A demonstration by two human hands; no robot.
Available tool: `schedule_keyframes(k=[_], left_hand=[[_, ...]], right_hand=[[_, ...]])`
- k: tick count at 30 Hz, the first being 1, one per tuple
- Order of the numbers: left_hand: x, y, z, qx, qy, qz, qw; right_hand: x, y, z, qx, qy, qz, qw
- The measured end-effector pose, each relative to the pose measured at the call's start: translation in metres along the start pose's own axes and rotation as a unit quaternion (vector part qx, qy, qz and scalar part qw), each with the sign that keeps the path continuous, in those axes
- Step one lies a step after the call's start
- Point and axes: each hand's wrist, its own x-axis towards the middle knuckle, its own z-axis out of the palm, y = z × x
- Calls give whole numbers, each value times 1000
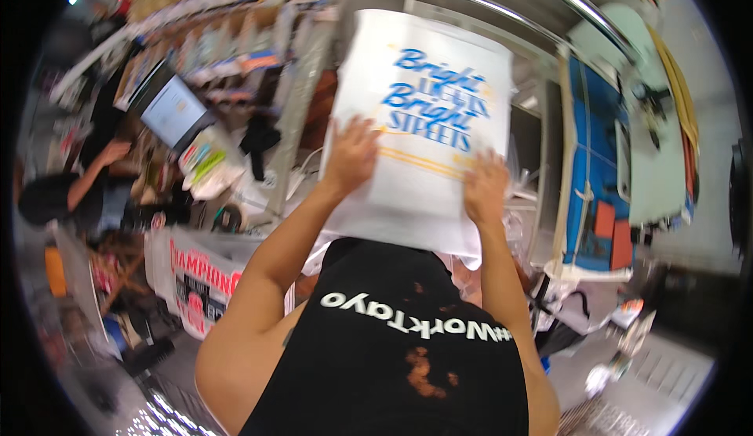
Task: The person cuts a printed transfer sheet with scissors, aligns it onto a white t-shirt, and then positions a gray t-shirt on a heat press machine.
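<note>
A white T-shirt-like cloth [408, 189] with blue and yellow printed lettering is spread flat in front of me, its lower edge hanging toward my body. On its left side lies my left hand [353, 154], fingers stretched out over the fabric beside the print. My right hand [485, 185] rests near the right edge, just below the lettering, with its fingers spread too. Both hands touch the cloth and neither grips it. The hands are slightly blurred. Whatever supports the cloth is hidden beneath it.
Metal rails [502, 12] run behind the cloth. To the right stands a blue panel in a pale frame [590, 169], by a light green board [659, 177]. At left are a lit screen [174, 110], packed shelves, a printed white cloth [192, 279] and another person's hand [114, 152].
</note>
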Motion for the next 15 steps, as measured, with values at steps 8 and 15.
schedule_keyframes(k=[8, 15], left_hand=[[12, -5, 2, 18, -34, -16, 999], [16, -4, 3, 35, -32, -28, 998]], right_hand=[[27, 15, 10, -9, -52, 19, 998], [32, 13, 10, 10, -33, 51, 998]])
